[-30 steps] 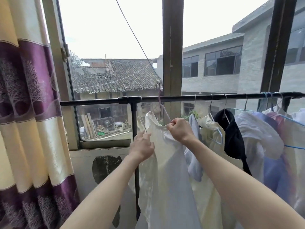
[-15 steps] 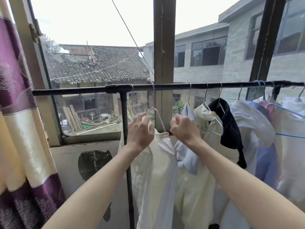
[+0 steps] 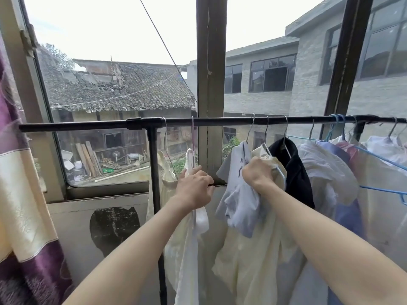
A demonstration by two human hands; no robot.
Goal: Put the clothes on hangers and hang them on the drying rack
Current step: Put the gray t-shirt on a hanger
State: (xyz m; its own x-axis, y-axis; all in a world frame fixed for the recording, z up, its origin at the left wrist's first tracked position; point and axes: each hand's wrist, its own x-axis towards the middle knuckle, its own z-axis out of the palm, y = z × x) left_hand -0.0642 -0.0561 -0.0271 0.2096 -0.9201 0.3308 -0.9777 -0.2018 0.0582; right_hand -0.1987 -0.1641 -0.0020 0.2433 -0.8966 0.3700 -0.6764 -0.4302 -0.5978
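Along the window, a black drying rack [image 3: 220, 122] is spanning the view, its horizontal rail sitting on an upright post just left of centre. Garments on wire and blue hangers are hanging from the rail, most of them crowded toward the right end.

Left hand [image 3: 193, 190]: it is reaching up at a white garment [image 3: 198, 219] that is hanging on a pink-hooked hanger [image 3: 192, 137] just right of the post. The fingers are bent over the garment's shoulder area, gripping the cloth or the hanger beneath; which of the two cannot be told. A cream garment [image 3: 165, 172] on a wire hanger is hanging just beside it, against the post.

Right hand [image 3: 257, 172]: it is closed into a fist, bunching the cloth of a pale yellow garment [image 3: 253, 260] near its collar. A pale lavender shirt [image 3: 237, 194] is hanging directly left of the fist and touching it; whether the fist is also catching this shirt cannot be told.

Further right on the rail, in order: a black garment [image 3: 295, 172], a white garment, a lavender-blue garment [image 3: 348, 216], and light-coloured items on blue hangers [image 3: 383, 190]. All are hanging close together, touching their neighbours.

A gap is showing on the rail between the white garment and the lavender shirt.

A purple and cream curtain [image 3: 22, 194] is hanging at the left edge. Beyond the glass, a tiled roof [image 3: 121, 89] and a grey brick building [image 3: 308, 84] are standing.
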